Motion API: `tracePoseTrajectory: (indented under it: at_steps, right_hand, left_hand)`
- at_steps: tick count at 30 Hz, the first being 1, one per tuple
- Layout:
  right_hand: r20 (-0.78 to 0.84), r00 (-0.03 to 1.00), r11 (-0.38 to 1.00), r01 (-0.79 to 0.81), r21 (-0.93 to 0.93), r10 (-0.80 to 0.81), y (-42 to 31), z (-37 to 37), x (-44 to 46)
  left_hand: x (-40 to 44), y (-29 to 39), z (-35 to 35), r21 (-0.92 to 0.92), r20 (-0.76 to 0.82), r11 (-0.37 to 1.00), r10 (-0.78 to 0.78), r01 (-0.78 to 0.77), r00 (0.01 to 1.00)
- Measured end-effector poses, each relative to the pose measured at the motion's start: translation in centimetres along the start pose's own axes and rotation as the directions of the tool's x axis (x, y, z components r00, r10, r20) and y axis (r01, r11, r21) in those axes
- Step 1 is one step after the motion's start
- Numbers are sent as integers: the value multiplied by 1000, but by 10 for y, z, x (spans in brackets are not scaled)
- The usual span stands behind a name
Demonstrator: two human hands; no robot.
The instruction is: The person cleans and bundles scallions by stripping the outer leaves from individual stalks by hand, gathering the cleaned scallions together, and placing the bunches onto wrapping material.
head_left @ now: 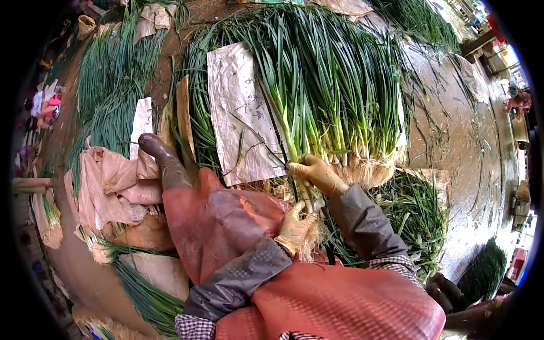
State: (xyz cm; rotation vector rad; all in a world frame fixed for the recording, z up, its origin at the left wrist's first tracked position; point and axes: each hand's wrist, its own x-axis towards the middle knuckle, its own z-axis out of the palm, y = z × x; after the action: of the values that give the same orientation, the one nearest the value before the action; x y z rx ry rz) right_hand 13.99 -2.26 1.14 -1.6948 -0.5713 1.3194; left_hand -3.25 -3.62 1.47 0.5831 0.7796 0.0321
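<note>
My left hand [296,228], in a dirty pale yellow glove, is closed around the white lower end of a few green garlic stalks [290,133], just above their roots. Higher up the same stalks, my gloved right hand [319,174] is also closed, with thumb and fingers at the pale part. A tuft of stringy roots [311,238] hangs below the left hand. Beyond my hands lies a large pile of green garlic [340,79], leaves pointing away and whitish roots [368,170] toward me. A creased pale sheet [243,113] with dark markings lies over its left part.
Torn leaves [413,212] are heaped beside my right forearm. More green garlic [110,85] lies at the far left, near crumpled pinkish sacking [107,181]. A muddy boot [167,158] stretches forward beside a wooden slat [185,122]. Wet floor [470,147] extends on the right.
</note>
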Motion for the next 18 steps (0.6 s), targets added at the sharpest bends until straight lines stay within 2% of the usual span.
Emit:
tracePoseTrajectory:
  at_steps: [1, 2, 3, 4, 5, 7, 8, 10, 11, 12, 13, 14, 15, 16, 17, 18]
  right_hand:
    - [34, 999, 997, -18, 70, 16, 10, -1, 8]
    - [66, 997, 989, -35, 142, 26, 19, -2, 13]
    - [67, 997, 950, -46, 308, 27, 19, -1, 0]
    - [72, 995, 971, -90, 221, 76, 7, -4, -24]
    - [81, 993, 943, -112, 314, 91, 16, -5, -41]
    - [121, 991, 908, -108, 406, 63, 24, -31, -88]
    - [96, 994, 899, -83, 429, 46, 23, -48, -119]
    - [161, 985, 873, -130, 470, 60, 45, -88, -174]
    - [180, 947, 882, -315, 350, 267, 58, -105, -200]
    - [190, 866, 835, -498, 234, 463, 72, -122, -225]
    - [146, 756, 709, -503, -495, 638, 108, -139, -234]
    - [95, 613, 243, -162, -956, 784, 144, -156, -243]
    - [24, 676, 157, -137, -978, 737, 152, -153, -230]
    - [-46, 821, 268, -237, -934, 569, 134, -140, -209]
    - [-101, 929, 613, -314, -725, 357, 95, -114, -177]
    - [-126, 971, 836, -240, -493, 204, 57, -83, -144]
  left_hand:
    - [5, 0, 0, 18, -21, 996, 93, -93, 995]
    - [1, -2, -1, -83, -59, 995, 54, -58, 997]
    - [1, -3, -3, -97, -97, 991, 81, -90, 992]
    - [1, -4, -3, -117, -135, 985, 108, -124, 985]
    - [-1, 0, 0, -120, -132, 985, 111, -127, 985]
    - [-7, 12, 10, -361, -157, 927, 46, -100, 987]
    - [-13, 15, 6, -319, -128, 945, 34, -73, 991]
    - [-7, 5, -4, -364, -107, 930, 11, -49, 994]
    - [-8, 5, -8, -356, -100, 934, 6, -41, 995]
    - [-10, 6, -11, -355, -72, 935, -2, -24, 997]
    - [-11, 7, -13, -355, -41, 935, -8, -7, 999]
    - [-11, 5, -14, -353, -30, 935, -4, -6, 1000]
    - [-11, 2, -17, -306, -33, 952, -21, 10, 999]
    - [-12, -2, -19, -259, -41, 965, -42, 30, 998]
    - [-16, -2, -14, -223, -46, 974, -49, 38, 998]
    - [-20, -8, -10, -227, -48, 973, -56, 44, 997]
